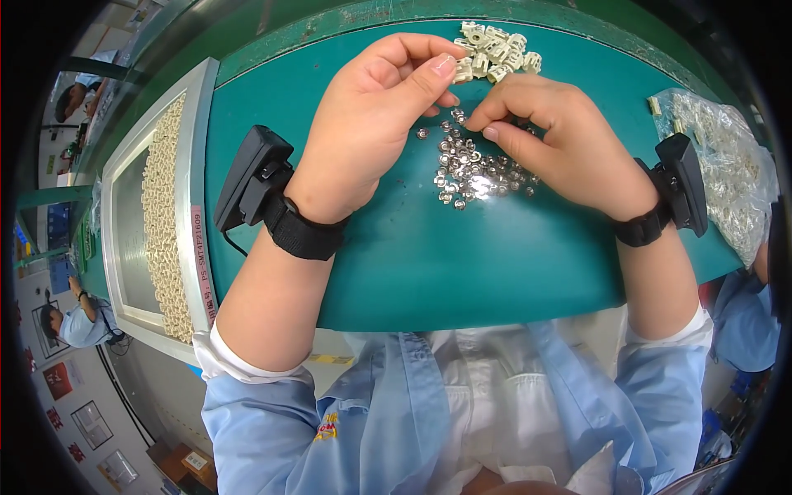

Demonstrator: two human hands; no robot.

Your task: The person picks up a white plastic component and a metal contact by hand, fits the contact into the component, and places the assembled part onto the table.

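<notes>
My left hand [363, 115] is closed in a pinch, thumb against fingers, beside a pile of cream plastic parts [499, 49] at the far side of the green mat. Whatever it holds is hidden by the fingers. My right hand [561, 136] bends over a scatter of small shiny metal pieces [466, 169], thumb and forefinger drawn together at its left edge. What lies between those fingertips is too small to make out. One metal piece [422, 133] lies apart, below my left fingertips. Black straps with dark box-like devices [260, 177] circle both wrists.
A metal-framed tray [206, 124] with rows of cream parts [165, 223] stands left of the green mat [396, 280]. On the right lies a clear plastic bag [718, 165] full of pale parts. Other people in blue are at work at both sides.
</notes>
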